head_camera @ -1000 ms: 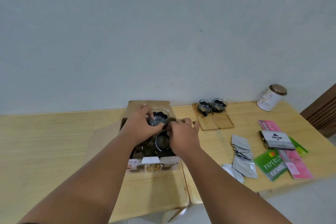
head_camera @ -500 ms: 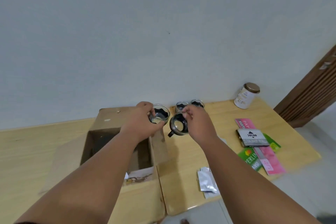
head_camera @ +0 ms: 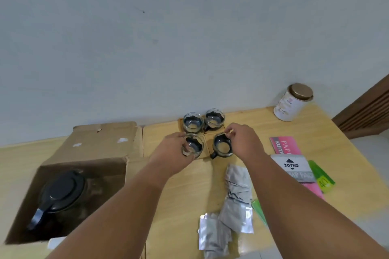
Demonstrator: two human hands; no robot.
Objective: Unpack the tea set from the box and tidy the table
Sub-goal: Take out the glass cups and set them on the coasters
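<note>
**Two cups held at the coasters, teapot in the box**

Head view: we see both arms reaching forward over the tabletop [head_camera: 181, 191]. The left hand [head_camera: 172, 151] has its fingers [head_camera: 183, 149] wrapped around the near-left glass cup [head_camera: 193, 145]. The right hand [head_camera: 242, 143] pinches the rim of the near-right glass cup [head_camera: 222, 147], which has a dark holder and a handle pointing toward us. Both cups sit on or just above wooden coasters [head_camera: 207, 145]; contact we cannot tell. Two more cups, the far-left cup [head_camera: 192, 122] and the far-right cup [head_camera: 214, 119], stand side by side just behind, near the wall. The four make a tight square. The cardboard box [head_camera: 101, 149] is open at left, flaps out, with the teapot [head_camera: 61, 191] inside, dark lid up. Silver sachets [head_camera: 233, 202] lie in a loose pile near the right forearm. A stamp pad pack [head_camera: 292, 167] rests on pink and green paper packs [head_camera: 283, 145] at right. A white canister [head_camera: 292, 103] with a bronze lid stands at the far right corner.
</note>
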